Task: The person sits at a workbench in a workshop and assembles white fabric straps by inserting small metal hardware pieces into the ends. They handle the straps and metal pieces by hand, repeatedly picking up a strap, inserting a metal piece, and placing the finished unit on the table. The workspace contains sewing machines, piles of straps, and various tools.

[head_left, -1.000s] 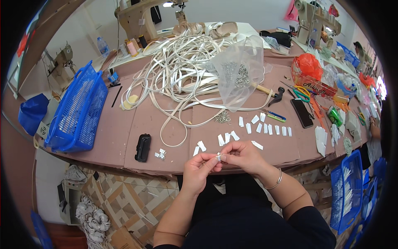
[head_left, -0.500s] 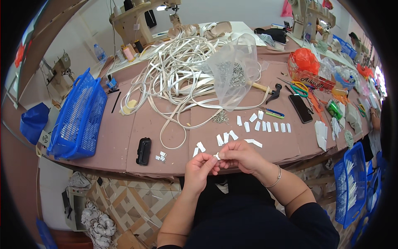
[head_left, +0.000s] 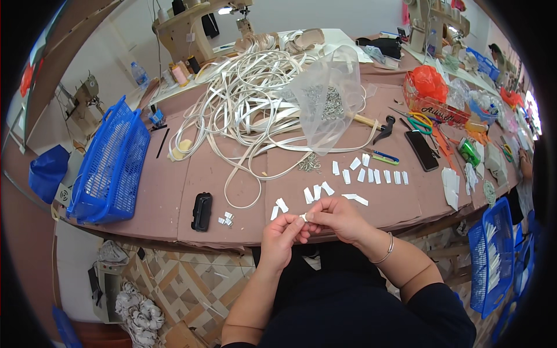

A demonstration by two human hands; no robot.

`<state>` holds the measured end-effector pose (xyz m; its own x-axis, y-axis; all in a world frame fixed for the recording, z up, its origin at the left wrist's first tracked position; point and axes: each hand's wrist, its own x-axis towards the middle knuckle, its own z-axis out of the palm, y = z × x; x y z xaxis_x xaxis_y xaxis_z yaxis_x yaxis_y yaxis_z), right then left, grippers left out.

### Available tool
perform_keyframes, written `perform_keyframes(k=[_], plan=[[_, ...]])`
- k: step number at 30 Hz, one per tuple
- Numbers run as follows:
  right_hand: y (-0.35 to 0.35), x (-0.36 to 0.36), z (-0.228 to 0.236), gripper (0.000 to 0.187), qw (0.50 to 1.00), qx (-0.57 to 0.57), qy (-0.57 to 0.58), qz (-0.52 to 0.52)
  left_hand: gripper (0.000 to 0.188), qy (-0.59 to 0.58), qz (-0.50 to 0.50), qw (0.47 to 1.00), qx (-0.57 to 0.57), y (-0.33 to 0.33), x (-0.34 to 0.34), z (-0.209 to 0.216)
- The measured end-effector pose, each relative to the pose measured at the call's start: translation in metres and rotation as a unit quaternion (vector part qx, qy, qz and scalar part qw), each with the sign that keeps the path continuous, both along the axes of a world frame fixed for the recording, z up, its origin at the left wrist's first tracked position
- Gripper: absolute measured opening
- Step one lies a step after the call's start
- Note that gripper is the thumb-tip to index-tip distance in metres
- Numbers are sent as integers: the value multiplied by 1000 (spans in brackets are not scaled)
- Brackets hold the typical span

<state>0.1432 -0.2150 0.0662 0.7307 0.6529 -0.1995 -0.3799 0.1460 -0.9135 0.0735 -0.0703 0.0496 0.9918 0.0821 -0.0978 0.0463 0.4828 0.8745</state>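
Just over the table's front edge, my left hand (head_left: 279, 239) and my right hand (head_left: 341, 220) meet, both closed, pinching a small white strip piece (head_left: 303, 217) between their fingertips. Most of that piece is hidden by the fingers. Close beyond the hands lie short white strips (head_left: 328, 188), with several more cut strips (head_left: 377, 176) in a loose row to the right. A little heap of small metal parts (head_left: 309, 163) sits past them. To the left of my hands are some small folded white pieces (head_left: 227, 219) and a black oblong case (head_left: 201, 212).
Long white straps (head_left: 232, 110) lie tangled across the table's middle. Beside them are a clear bag of metal parts (head_left: 331, 104), a hammer (head_left: 383, 130), a cutter knife (head_left: 384, 158), scissors (head_left: 419, 123) and a phone (head_left: 422, 151). Blue baskets (head_left: 110, 168) stand at both sides.
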Motion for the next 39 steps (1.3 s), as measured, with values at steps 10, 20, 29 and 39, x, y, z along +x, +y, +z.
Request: perform_keyframes(k=[10,20,29,39], plan=[[2,-5,-5,13,999,-19,-47,-19,6,-31,-7,996,84,-1,0,0],[1,-15,5,12,997,14,-72,18,4,-141,43,988,40,-1,-4,-14],[5,-25,3,12,940,-108,-318,-55,7,-99,43,988,112,7,-14,-19],[15,-20,-17,15,983,-104,-145,42,5,-85,322,880,338,30,-27,-55]])
